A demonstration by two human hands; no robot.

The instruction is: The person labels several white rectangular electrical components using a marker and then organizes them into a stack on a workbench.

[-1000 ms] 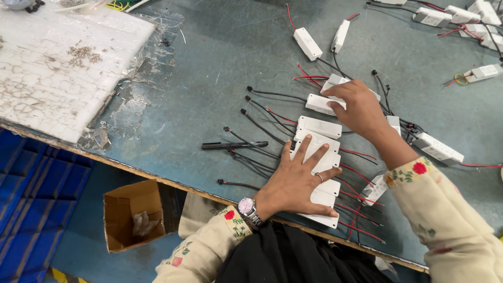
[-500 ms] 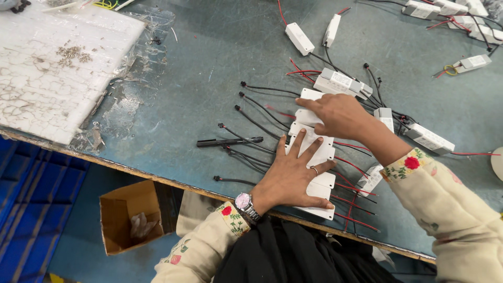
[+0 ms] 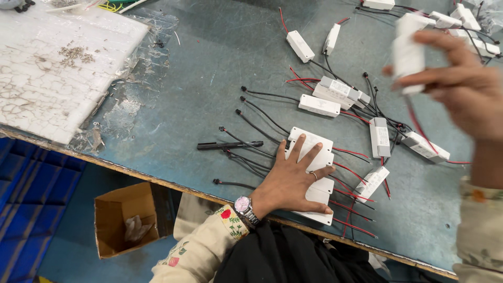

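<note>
Row of modules: a tight row of white rectangular modules lies on the desk near its front edge, side by side and touching; red wires leave them to the right, black wires with small plugs to the left.
Left hand: the left hand lies flat on that row, fingers spread, palm down; it hides the middle modules, so their count cannot be told. A ring shows on one finger, a wristwatch on the wrist.
Right hand: the right hand is raised above the desk at the right, blurred; thumb and fingers pinch one white module standing roughly upright. A red wire hangs from it.
Blur: the held module's edges and the fingertips are smeared, so the exact grip is hard to make out.
Loose modules: more white modules lie scattered beyond the row, well apart from each other, with tangled wires between.
Black tool: a slim black tool lies just left of the row among the black wires.
Desk: the blue-grey desk is scuffed; its far right corner is cut off.
White slab: a cracked white slab sits at far left, cut off by the frame.
Floor: a cardboard box stands below, beside blue crates.
</note>
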